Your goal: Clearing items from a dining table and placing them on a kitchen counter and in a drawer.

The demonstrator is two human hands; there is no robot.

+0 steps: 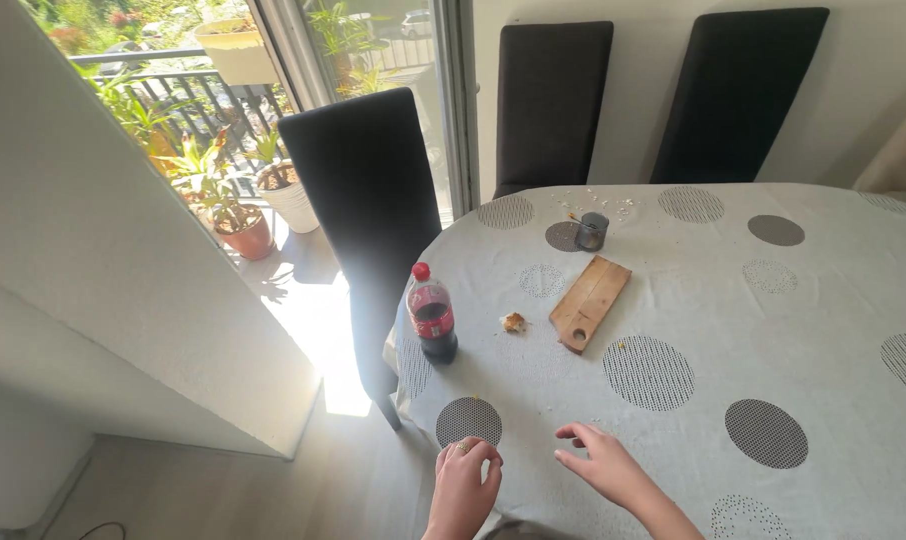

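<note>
Crumbs [573, 425] are the thing both hands are busy with, tiny pale specks scattered on the tablecloth [833, 340] just past the fingertips, right at the near edge of the table. Left hand [463, 480] is curled into a loose fist with something small pinched at the fingertips; looks like a greenish or golden bit, too small to call. Right hand [601, 460] lies flat and relaxed, fingers spread a little and pointing left toward the other hand, holding nothing, just hovering low over the cloth like it's herding bits together.

Further out from the left hand stands a plastic soda bottle [432, 318] with a red cap, upright near the table's edge, dark drink filling roughly the lower half. Just right of it lies a small chunk of bread or pastry [513, 322], loose on the cloth. Beyond the right hand a wooden cutting board [590, 301] rests at an angle, nothing on it, hanging hole at the near end. Past that there's a small dark glass cup [592, 231] with what may be a stick poking out; can't tell what's inside. More crumbs are sprinkled around it. Three dark chairs [373, 190] ring the far side.
</note>
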